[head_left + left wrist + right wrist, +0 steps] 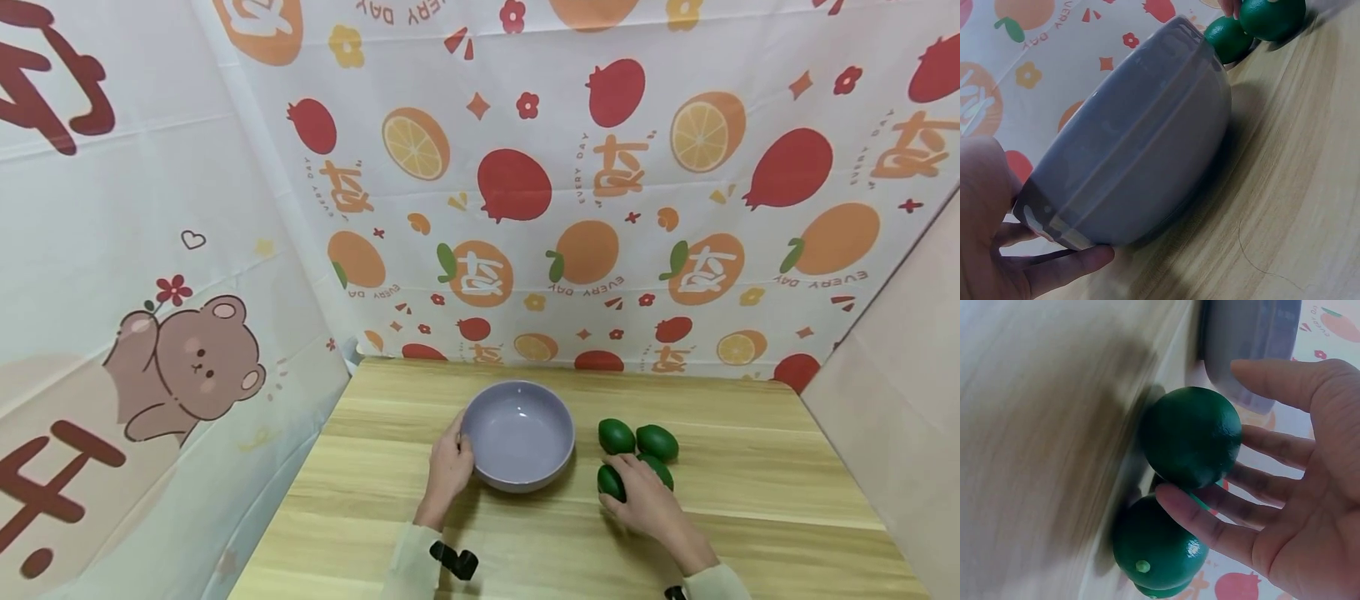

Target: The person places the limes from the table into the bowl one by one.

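Observation:
A grey-purple bowl [519, 437] stands upright on the wooden table. My left hand [450, 467] grips its left side, the thumb at the rim and the fingers against the outer wall, as the left wrist view shows. Right of the bowl lie several dark green limes [617, 436]. Over the nearest lime [611, 482] reaches my right hand [643, 498]. In the right wrist view its fingers spread behind that lime [1191, 437], while the thumb [1272, 381] stays apart from it. Another lime [1160, 544] sits close by the little finger.
A fruit-patterned cloth [555, 183] hangs behind the table [360, 492]. To the left is a cloth with a bear print [198, 358], and a pale cloth [900, 333] closes the right side. A thin hair-like strand [1254, 265] lies on the table.

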`<state>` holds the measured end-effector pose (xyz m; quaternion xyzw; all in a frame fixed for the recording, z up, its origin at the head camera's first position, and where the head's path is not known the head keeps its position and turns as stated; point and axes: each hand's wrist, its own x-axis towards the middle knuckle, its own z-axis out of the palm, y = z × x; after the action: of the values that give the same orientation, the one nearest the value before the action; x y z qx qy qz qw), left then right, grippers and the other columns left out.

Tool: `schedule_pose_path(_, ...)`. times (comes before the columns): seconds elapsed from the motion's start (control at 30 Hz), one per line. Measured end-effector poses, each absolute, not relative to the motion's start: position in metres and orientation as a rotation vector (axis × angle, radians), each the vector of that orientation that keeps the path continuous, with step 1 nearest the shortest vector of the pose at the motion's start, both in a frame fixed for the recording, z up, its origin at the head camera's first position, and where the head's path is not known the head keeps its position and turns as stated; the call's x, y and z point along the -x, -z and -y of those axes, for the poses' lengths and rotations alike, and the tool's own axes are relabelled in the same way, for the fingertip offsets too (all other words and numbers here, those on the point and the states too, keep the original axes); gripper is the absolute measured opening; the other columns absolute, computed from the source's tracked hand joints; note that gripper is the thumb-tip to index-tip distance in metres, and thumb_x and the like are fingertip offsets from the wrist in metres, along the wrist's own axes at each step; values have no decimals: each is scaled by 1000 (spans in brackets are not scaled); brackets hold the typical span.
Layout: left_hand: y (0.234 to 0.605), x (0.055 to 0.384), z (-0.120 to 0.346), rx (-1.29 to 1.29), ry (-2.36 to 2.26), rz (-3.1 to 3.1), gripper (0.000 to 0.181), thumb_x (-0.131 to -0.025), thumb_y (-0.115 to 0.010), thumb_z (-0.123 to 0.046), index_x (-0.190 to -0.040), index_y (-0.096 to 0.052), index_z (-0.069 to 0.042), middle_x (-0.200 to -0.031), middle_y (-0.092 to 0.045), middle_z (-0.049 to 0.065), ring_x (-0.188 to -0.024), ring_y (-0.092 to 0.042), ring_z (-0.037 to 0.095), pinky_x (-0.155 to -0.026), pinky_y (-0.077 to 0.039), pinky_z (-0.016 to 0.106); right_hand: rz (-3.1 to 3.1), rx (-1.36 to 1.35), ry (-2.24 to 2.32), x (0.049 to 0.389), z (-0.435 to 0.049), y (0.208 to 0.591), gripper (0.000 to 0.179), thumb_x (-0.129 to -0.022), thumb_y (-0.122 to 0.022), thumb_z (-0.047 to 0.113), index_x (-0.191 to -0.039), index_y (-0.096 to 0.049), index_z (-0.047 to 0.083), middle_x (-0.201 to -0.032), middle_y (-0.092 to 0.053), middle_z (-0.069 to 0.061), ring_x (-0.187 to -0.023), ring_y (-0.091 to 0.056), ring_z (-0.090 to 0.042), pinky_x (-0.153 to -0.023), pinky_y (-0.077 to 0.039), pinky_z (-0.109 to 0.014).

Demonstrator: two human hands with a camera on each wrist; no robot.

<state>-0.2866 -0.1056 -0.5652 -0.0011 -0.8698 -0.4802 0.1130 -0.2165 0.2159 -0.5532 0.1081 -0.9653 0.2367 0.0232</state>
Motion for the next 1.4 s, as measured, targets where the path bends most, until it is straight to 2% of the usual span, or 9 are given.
schedule_pose_path(0.13,564,286,105,-14,1418,2553,49,-102,-48,-7,-151,-49,-9,-149,-55,20,-132,-58,38,-102,-54,53,2990,-327,-726,218,-215,556,59,-87,-79,22,-139,-58,3,-137,-60,-18,-128,-57,-42,-103,-49,-62)
schedule_pose_path(0.27,563,286,105,-27,1422,2558,49,-103,-47,-9,-151,-48,-10,-149,-54,21,-117,-66,36,-89,-58,48,2992,-336,-712,220,-214,559,60,-87,-79,21,-140,-57,2,-139,-59,-20,-129,-55,-43,-105,-49,-62)
schedule_pose_path(0.37,564,287,106,-38,1411,2560,48,-103,-48,-10,-152,-48,-11,-148,-56,20,-108,-68,36,-88,-57,49,3000,-336,-711,220,-213,561,60,-87,-79,20,-140,-57,2,-140,-58,-20,-131,-54,-44,-106,-48,-62)
schedule_pose_path(0.5,565,286,107,-50,1421,2552,47,-104,-49,-13,-151,-50,-13,-149,-55,18,-125,-63,39,-105,-50,56,2996,-323,-720,220,-212,562,58,-86,-79,17,-139,-58,3,-140,-58,-21,-130,-54,-45,-106,-47,-63)
schedule_pose_path(0.6,566,286,108,-63,1450,2535,46,-105,-50,-14,-150,-51,-14,-151,-53,17,-138,-52,40,-114,-43,58,2987,-328,-729,219,-212,563,56,-87,-79,16,-138,-59,4,-138,-58,-21,-129,-56,-44,-105,-48,-62)
schedule_pose_path(0.67,566,286,108,-77,1469,2531,46,-105,-50,-15,-150,-51,-16,-152,-53,15,-141,-49,39,-116,-41,57,2982,-336,-731,220,-212,565,55,-88,-78,16,-138,-59,5,-137,-59,-20,-128,-57,-43,-105,-49,-62)
schedule_pose_path(0.97,569,285,108,-98,1539,2518,46,-106,-48,-17,-152,-49,-18,-155,-49,14,-140,-51,38,-111,-47,55,2939,-364,-735,223,-210,571,53,-87,-77,14,-137,-60,5,-134,-61,-18,-126,-59,-40,-105,-50,-60)
schedule_pose_path(1.17,571,285,108,-98,1531,2515,46,-106,-48,-16,-152,-49,-21,-154,-51,14,-132,-58,38,-102,-54,52,2904,-373,-720,225,-209,568,52,-88,-76,15,-136,-60,6,-134,-62,-16,-124,-60,-36,-105,-50,-58)
schedule_pose_path(1.4,570,285,109,-100,1569,2512,47,-106,-48,-17,-153,-48,-21,-155,-50,14,-132,-58,39,-106,-51,53,2856,-363,-718,226,-206,560,53,-88,-76,16,-138,-60,9,-136,-61,-14,-127,-59,-34,-102,-52,-56)
